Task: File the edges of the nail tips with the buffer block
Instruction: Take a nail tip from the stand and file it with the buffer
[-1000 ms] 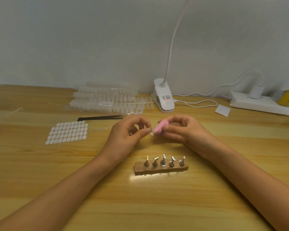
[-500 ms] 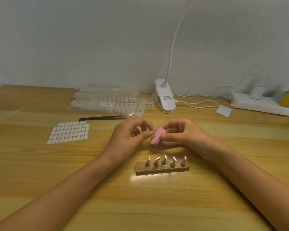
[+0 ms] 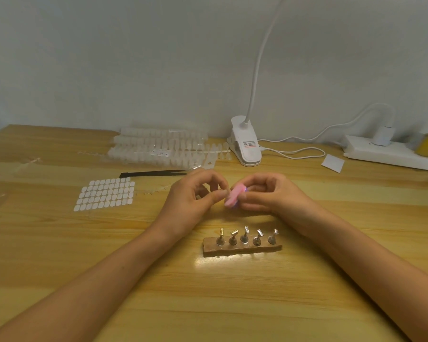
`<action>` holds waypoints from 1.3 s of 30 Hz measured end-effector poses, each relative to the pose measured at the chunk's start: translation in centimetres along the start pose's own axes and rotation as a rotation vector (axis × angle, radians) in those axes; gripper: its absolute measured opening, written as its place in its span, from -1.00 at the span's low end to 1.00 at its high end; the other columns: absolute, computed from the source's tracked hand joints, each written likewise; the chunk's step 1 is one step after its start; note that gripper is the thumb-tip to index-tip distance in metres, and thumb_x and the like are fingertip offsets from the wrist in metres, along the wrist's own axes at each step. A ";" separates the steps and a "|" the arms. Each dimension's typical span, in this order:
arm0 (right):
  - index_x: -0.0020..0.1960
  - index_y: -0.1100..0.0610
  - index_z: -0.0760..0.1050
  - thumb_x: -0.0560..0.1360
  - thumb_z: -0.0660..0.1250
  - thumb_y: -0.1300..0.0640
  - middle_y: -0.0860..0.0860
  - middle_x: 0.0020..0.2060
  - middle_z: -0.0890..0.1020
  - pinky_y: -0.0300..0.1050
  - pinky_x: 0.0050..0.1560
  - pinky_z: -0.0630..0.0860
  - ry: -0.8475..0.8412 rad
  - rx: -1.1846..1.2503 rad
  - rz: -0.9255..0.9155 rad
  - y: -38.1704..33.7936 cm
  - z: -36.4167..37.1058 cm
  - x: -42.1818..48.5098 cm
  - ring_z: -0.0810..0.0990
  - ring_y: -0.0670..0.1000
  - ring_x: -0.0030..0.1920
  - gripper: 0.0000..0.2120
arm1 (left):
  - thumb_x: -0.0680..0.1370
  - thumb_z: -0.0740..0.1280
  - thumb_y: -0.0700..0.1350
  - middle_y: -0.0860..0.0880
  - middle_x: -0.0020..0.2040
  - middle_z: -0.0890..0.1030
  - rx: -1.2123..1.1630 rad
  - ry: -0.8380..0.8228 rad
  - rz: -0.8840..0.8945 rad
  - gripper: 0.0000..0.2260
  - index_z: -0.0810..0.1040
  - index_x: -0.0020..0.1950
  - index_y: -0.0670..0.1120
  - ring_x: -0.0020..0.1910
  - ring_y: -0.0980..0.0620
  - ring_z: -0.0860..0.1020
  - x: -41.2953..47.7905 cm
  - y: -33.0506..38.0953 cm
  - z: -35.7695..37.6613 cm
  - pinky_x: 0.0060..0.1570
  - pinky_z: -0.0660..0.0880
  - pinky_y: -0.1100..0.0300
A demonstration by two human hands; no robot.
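Observation:
My right hand (image 3: 269, 193) grips a small pink buffer block (image 3: 233, 196) above the table's middle, its pink face tilted toward my left. My left hand (image 3: 195, 198) pinches something tiny between thumb and forefinger right against the block; it is likely a clear nail tip, too small to make out. Below the hands, a brown wooden holder (image 3: 242, 248) carries a row of several metal nail stands. Bags and strips of clear nail tips (image 3: 158, 150) lie at the back of the table.
A sheet of white adhesive tabs (image 3: 105, 195) lies left of my hands, with a black tweezer (image 3: 153, 173) behind it. A white clip lamp (image 3: 246, 144) stands at the back, its cable running right to a white power strip (image 3: 391, 154). A small white card (image 3: 332, 162) lies nearby.
The buffer block has tipped from pointing up-right to a steeper downward slant and dropped slightly, showing more of its pink face. My left hand's pinch stays against it.

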State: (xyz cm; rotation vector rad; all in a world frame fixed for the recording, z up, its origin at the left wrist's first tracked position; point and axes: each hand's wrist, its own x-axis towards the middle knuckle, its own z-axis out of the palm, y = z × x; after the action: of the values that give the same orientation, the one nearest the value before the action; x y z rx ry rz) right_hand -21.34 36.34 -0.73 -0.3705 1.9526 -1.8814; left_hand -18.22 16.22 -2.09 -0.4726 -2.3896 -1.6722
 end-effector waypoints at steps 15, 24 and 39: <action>0.06 0.24 0.62 0.40 0.44 0.21 0.19 0.01 0.71 -0.18 0.04 0.64 0.063 0.184 -0.061 0.4 -0.7 0.4 0.70 0.12 0.07 -0.75 | 0.50 0.42 -0.21 -0.01 -0.13 0.55 0.074 -0.022 0.030 -0.95 0.62 -0.13 -0.07 -0.21 0.20 0.47 0.0 0.2 0.0 -0.19 0.38 0.37; 0.02 0.10 0.55 0.45 0.50 0.27 -0.04 0.02 0.67 -0.06 0.21 0.57 0.144 -0.660 -0.232 0.8 -1.2 -1.3 0.65 -0.07 0.09 -0.79 | 0.43 0.48 -0.08 0.06 -0.14 0.66 0.013 -0.010 -0.111 -0.94 0.68 -0.13 -0.03 -0.13 0.00 0.56 -0.2 1.0 -0.5 -0.15 0.50 0.24; 0.04 0.05 0.66 0.44 0.41 -0.04 -0.12 -0.10 0.69 -0.22 -0.23 0.62 0.147 -0.958 -0.770 -2.6 3.4 -4.1 0.64 -0.15 -0.08 -0.76 | 0.49 0.42 0.01 0.26 -0.35 0.54 0.015 -0.356 -0.285 -0.87 0.67 -0.26 0.14 -0.43 0.34 0.41 -0.7 4.7 -3.8 -0.38 0.33 0.32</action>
State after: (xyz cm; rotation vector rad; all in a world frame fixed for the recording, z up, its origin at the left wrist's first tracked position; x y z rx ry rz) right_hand -16.41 35.07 2.27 -1.4469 2.9993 -1.1322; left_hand -16.03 14.06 3.11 -0.4802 -2.8383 -1.8115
